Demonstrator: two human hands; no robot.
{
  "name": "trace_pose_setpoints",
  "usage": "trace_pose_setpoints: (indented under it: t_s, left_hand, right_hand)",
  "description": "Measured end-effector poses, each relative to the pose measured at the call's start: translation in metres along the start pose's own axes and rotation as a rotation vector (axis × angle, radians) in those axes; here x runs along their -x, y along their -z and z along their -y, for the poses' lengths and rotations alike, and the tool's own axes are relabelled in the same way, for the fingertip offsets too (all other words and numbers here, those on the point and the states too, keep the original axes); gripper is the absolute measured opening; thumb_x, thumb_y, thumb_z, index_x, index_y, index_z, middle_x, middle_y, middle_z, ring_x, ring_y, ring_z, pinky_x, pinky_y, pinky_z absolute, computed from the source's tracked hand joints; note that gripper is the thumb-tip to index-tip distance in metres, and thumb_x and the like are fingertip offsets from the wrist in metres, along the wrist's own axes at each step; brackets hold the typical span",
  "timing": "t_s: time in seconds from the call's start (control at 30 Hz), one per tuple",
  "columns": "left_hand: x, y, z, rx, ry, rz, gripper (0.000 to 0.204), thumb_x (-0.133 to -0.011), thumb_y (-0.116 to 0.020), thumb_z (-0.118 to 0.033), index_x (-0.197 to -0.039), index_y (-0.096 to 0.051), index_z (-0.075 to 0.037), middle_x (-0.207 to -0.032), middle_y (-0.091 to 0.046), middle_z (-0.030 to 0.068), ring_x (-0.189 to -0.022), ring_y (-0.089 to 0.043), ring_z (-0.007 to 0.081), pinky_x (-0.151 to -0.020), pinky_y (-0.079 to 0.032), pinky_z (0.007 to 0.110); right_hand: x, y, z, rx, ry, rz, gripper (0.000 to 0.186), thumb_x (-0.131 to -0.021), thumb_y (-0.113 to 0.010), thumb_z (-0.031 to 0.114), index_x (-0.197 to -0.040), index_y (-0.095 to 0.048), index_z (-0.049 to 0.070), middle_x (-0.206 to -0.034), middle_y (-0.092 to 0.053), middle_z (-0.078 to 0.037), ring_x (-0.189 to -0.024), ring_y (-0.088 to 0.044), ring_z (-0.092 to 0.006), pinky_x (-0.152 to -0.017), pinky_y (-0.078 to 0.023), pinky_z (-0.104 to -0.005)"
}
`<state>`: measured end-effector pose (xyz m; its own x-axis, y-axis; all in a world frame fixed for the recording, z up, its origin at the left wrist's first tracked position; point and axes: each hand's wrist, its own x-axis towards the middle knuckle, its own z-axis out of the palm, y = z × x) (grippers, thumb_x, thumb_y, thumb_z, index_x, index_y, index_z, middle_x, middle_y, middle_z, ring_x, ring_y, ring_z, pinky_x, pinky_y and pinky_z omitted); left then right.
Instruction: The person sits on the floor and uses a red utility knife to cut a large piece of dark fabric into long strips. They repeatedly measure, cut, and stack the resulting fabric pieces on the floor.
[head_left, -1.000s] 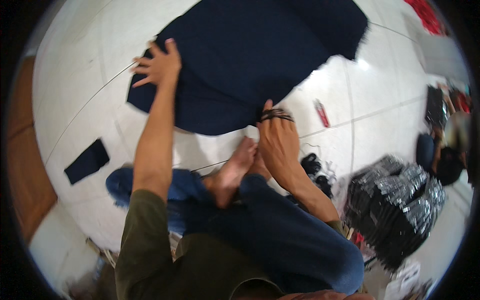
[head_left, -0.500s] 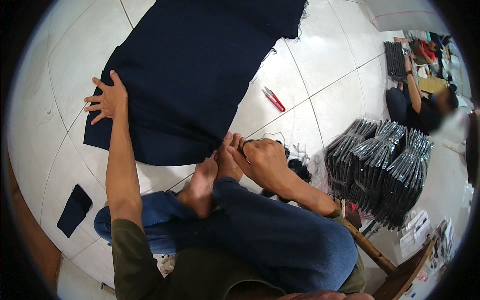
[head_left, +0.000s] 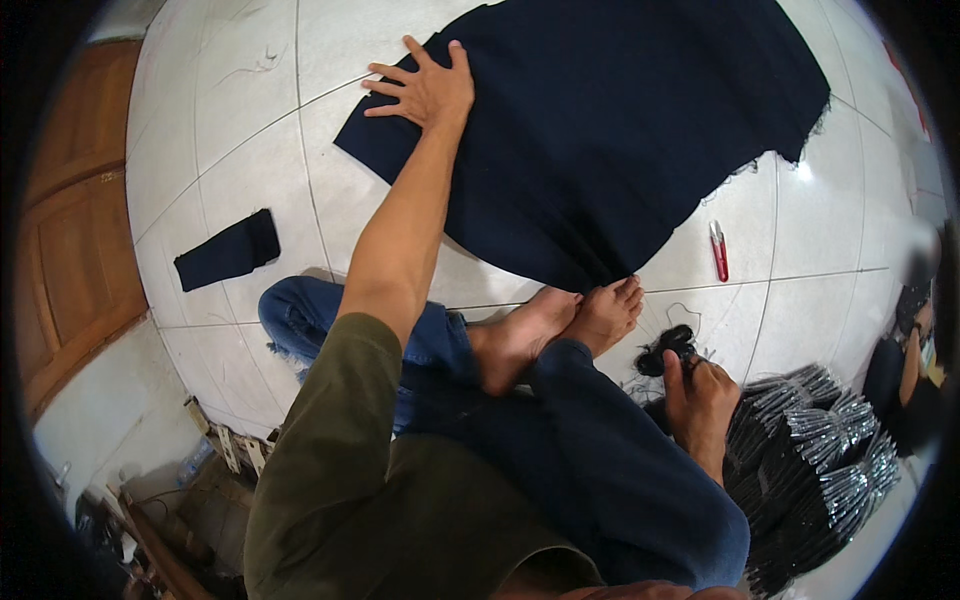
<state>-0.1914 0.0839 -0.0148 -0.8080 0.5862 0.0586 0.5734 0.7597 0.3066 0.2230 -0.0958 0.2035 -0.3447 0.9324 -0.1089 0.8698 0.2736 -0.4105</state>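
My left hand (head_left: 425, 90) presses open, fingers spread, on a large navy cloth (head_left: 620, 120) with frayed edges, lying on the tiles. My bare feet (head_left: 605, 320) touch its lower edge, where it is creased. My right hand (head_left: 700, 400) is closed beside my right knee, at a tangle of black thread (head_left: 668, 340); what its fingers hold I cannot make out. Red-handled thread snips (head_left: 719, 255) lie right of the cloth. A small folded navy piece (head_left: 225, 250) lies at the left.
Shiny dark bundles (head_left: 830, 470) are heaped at my right. Another person (head_left: 905, 400) is at the far right edge, partly visible. A wooden door (head_left: 85, 230) stands at the left, with assorted wooden and metal items (head_left: 140, 540) at the lower left.
My right hand has left the cloth's lower edge and moved down and right to the thread tangle. My left hand stays spread on the cloth. The view has swung around.
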Motion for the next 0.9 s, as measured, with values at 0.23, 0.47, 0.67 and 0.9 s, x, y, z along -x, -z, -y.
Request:
trace_pose_setpoints:
  t_s: [0.23, 0.47, 0.67, 0.9]
  left_hand:
    - [0.001, 0.0, 0.008, 0.018, 0.014, -0.009, 0.082, -0.099, -0.036, -0.069, -0.165, -0.023, -0.021, -0.163, -0.003, 0.0407, -0.149, 0.01, 0.0626, -0.105, 0.009, 0.084]
    - [-0.002, -0.004, 0.011, -0.011, -0.006, -0.055, 0.084, -0.098, -0.032, -0.072, -0.164, -0.026, -0.021, -0.163, -0.006, 0.0406, -0.149, 0.003, 0.0631, -0.106, 0.005, 0.085]
    - [-0.001, -0.004, 0.006, 0.016, -0.008, -0.067, 0.079, -0.1, -0.037, -0.066, -0.164, -0.025, -0.021, -0.163, -0.005, 0.0411, -0.149, 0.006, 0.0635, -0.105, 0.009, 0.084]
    - [0.005, -0.003, -0.008, 0.277, 0.017, -0.143, 0.06, -0.104, -0.047, -0.049, -0.153, -0.041, -0.016, -0.16, -0.013, 0.0391, -0.15, 0.004, 0.0609, -0.108, 0.007, 0.082]
  right_hand:
    - [0.023, 0.014, -0.02, 0.205, -0.042, 0.125, 0.032, -0.079, -0.086, 0.014, -0.065, -0.06, 0.003, -0.06, -0.06, -0.018, -0.056, -0.061, -0.0385, -0.051, -0.047, -0.0461]
    - [0.036, 0.028, -0.028, 0.096, 0.021, 0.028, 0.04, -0.081, -0.084, 0.013, -0.061, -0.051, 0.003, -0.056, -0.055, -0.018, -0.052, -0.057, -0.038, -0.049, -0.042, -0.0461]
    - [0.0, 0.005, -0.02, 0.099, -0.062, 0.469, 0.047, -0.092, -0.074, 0.031, -0.059, -0.061, 0.001, -0.055, -0.059, -0.02, -0.051, -0.061, -0.0382, -0.052, -0.046, -0.046]
    - [-0.066, -0.077, 0.028, -0.162, 0.222, 0.069, 0.02, -0.098, -0.061, 0.014, -0.092, -0.068, -0.003, -0.083, -0.066, -0.018, -0.079, -0.065, -0.0342, -0.071, -0.048, -0.0424]
